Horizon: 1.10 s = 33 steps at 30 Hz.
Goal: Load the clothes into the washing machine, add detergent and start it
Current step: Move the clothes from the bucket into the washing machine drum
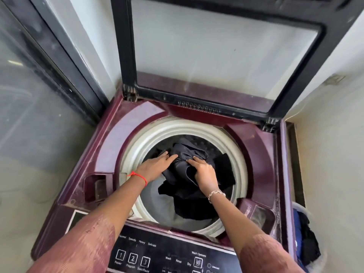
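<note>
The right hand (204,173) is closed in a grip on a fold of the dark clothes (189,160), its fingers curled over the fabric at the centre of the drum opening. The left hand (157,163) is laid flat and released on the same heap, at 9 o'clock from the right hand, with the fingers stretched out and pressed on the cloth; nothing is clenched in it. A red thread (138,175) is tied around the left wrist and a metal bracelet (216,194) is worn on the right wrist. The dark clothes are piled inside the drum, heaped from its centre toward 5 o'clock, and a paler grey piece (159,205) is seen beneath them at 7 o'clock. The pile is ringed by the cream drum rim (136,146). That rim is set in the maroon top of the washing machine (254,146), whose glass lid (222,52) is raised upright at 12 o'clock. A recessed compartment (94,186) is let into the maroon top at 9 o'clock, and another one (258,213) at 4 o'clock. The black control panel (167,255), with numbered buttons, is placed at 6 o'clock, between the two forearms. At 4 o'clock, beside the machine, a basket (295,204) with blue and dark laundry (307,235) is partly shown.
</note>
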Each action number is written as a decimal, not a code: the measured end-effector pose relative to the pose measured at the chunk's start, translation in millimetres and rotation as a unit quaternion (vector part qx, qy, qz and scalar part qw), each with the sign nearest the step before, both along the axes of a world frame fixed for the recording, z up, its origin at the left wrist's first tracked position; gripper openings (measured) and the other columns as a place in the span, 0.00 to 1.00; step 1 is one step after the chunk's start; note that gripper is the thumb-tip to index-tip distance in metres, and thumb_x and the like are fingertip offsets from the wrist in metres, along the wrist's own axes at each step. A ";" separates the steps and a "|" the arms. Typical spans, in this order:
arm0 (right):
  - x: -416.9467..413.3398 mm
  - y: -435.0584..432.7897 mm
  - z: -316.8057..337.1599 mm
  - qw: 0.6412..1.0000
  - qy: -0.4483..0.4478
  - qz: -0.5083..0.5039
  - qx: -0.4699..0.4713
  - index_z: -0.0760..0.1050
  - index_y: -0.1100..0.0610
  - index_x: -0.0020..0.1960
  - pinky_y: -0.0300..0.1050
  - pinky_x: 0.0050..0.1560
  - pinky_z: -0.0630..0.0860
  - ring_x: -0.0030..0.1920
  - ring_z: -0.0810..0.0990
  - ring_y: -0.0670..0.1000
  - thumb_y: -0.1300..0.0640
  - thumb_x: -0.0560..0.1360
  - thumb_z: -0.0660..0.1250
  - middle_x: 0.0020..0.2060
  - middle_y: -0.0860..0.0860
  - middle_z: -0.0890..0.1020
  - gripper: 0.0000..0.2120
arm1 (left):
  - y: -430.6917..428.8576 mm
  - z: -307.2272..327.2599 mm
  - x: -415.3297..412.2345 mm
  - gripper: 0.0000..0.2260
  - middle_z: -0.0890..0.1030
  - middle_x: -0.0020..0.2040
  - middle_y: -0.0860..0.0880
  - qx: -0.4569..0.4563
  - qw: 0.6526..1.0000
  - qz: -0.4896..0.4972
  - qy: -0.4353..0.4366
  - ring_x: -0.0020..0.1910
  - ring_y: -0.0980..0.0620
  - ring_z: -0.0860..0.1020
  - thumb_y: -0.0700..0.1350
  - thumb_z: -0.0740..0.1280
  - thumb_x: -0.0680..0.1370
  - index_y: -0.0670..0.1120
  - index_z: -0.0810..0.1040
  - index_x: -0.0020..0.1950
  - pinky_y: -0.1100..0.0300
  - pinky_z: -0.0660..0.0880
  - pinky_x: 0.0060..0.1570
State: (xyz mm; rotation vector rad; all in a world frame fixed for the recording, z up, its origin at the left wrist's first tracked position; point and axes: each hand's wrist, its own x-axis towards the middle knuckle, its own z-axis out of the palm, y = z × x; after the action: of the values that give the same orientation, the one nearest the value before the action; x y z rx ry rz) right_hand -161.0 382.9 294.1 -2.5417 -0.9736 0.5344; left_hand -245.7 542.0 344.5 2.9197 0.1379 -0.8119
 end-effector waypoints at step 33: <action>-23.4 -63.5 82.1 0.995 0.040 -0.051 -0.081 0.63 0.62 0.67 0.54 0.65 0.69 0.65 0.70 0.59 0.57 0.74 0.66 0.65 0.60 0.71 0.24 | -69.4 53.3 -24.6 0.30 0.60 0.75 0.51 -0.113 0.980 -0.040 -0.159 0.76 0.53 0.50 0.56 0.63 0.76 0.47 0.57 0.74 0.45 0.46 0.74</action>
State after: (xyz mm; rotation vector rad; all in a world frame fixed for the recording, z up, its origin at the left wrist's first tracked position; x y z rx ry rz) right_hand -184.4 319.5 376.2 -2.6723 -0.7972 0.7048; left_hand -270.3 472.6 397.8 2.8033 -0.0931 -0.3327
